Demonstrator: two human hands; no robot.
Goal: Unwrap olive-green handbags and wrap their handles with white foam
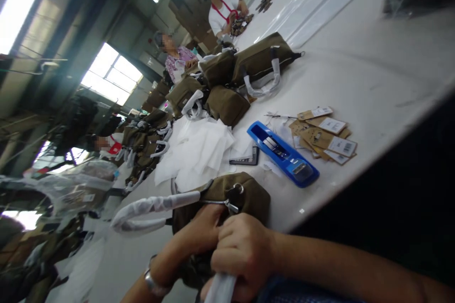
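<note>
An olive-brown bag [254,194] with a metal zipper rests at the table's near edge, one wrapped handle [149,206] sticking out to the left. My left hand [202,229], a bracelet on its wrist, reaches into the bag's zipped opening. Its fingers are hidden inside. Beside it, my right hand [241,246] is closed in a fist round a white-wrapped handle [222,288] at the bottom of the view.
Beyond the bag lie white paper sheets [199,147], a blue tray [284,154], a black box corner piece [245,158] and cardboard tags [325,135]. More olive bags [259,59] stand farther back. Other people sit along the table's far side.
</note>
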